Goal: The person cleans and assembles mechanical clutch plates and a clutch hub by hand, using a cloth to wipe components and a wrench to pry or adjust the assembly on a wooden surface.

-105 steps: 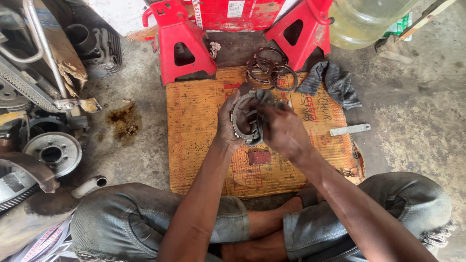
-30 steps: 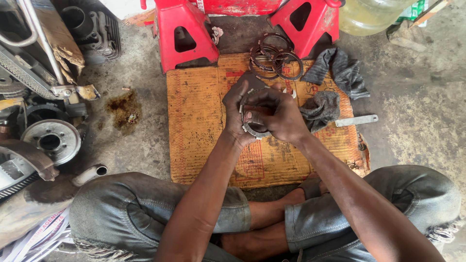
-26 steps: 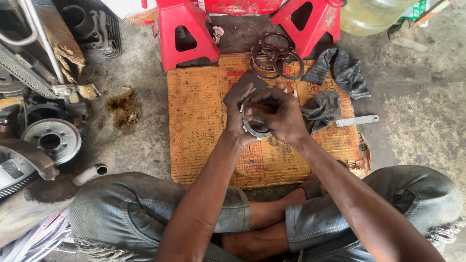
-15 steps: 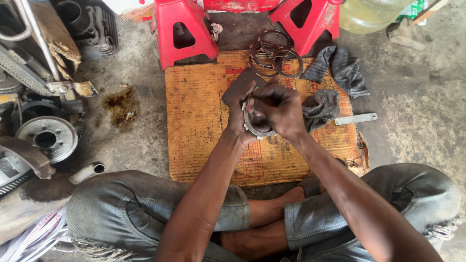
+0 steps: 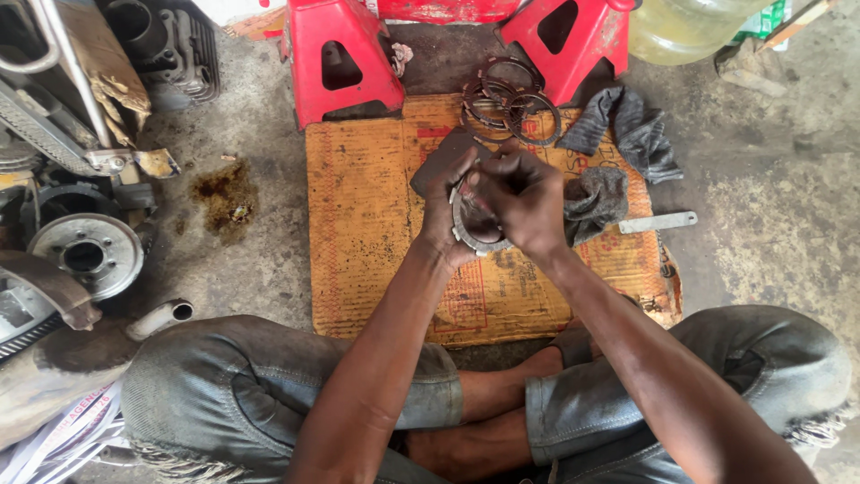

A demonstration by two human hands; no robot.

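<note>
1. The person sits cross-legged on the concrete floor (image 5: 770, 224), both hands raised together over the middle of a worn orange mat (image 5: 367, 233).
2. The left hand (image 5: 445, 211) is closed around the left rim of a toothed metal ring (image 5: 468, 240), a round plate with notches along its edge; the fingers curl over the ring's far side.
3. The right hand (image 5: 522, 199) is closed in a fist over the ring's right and far part, knuckles up, touching the left hand. What the fist pinches inside it cannot be told.
4. The ring is held up on edge between the two hands, above the mat's centre; only its near-left arc shows.
5. A dark grey rag (image 5: 598, 199) lies just right of the right hand on the mat.
6. A flat metal bar (image 5: 658, 221) lies right of the rag, at the mat's right edge.
7. A pile of similar rings (image 5: 507, 103) sits at the far edge of the mat, between two red jack stands (image 5: 336, 58).
8. A second dark cloth (image 5: 627, 130) lies far right, near the right stand.
9. To the left stand engine parts, among them a round metal hub (image 5: 85, 255), with an oily stain (image 5: 224, 193) on the floor between them and the mat.
</note>
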